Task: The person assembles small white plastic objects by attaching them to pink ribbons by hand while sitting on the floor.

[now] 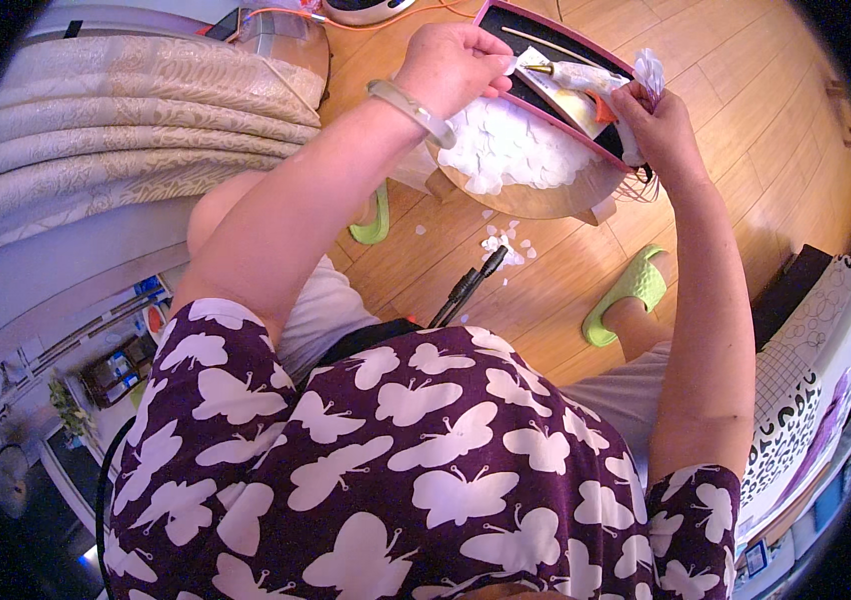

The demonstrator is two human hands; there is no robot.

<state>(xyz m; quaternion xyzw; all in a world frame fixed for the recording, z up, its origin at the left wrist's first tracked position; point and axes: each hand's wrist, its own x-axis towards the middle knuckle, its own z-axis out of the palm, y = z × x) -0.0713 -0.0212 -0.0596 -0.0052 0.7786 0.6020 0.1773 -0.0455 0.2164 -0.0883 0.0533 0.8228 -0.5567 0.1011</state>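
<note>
My left hand [456, 70], with a pale bangle on its wrist, pinches a small white petal [513, 66] close to the brass nozzle of a glue gun. The white glue gun [586, 77], with an orange trigger, lies across a pink-rimmed black box [611, 45]. My right hand [664, 130] is closed around a bunch of white petals [650, 72], like a handmade flower, beside the gun's handle. Whether this hand also touches the gun I cannot tell. Thin wires [641, 187] show below it.
Under the box stands a round wooden stool [576, 198] heaped with white petals [511, 150]. Loose petals [509, 243] lie on the wooden floor. A thin stick [546, 42] rests in the box. Patterned fabric [136, 110] is at left, an orange cord [386, 25] at the back, a black pole [471, 285] between my legs.
</note>
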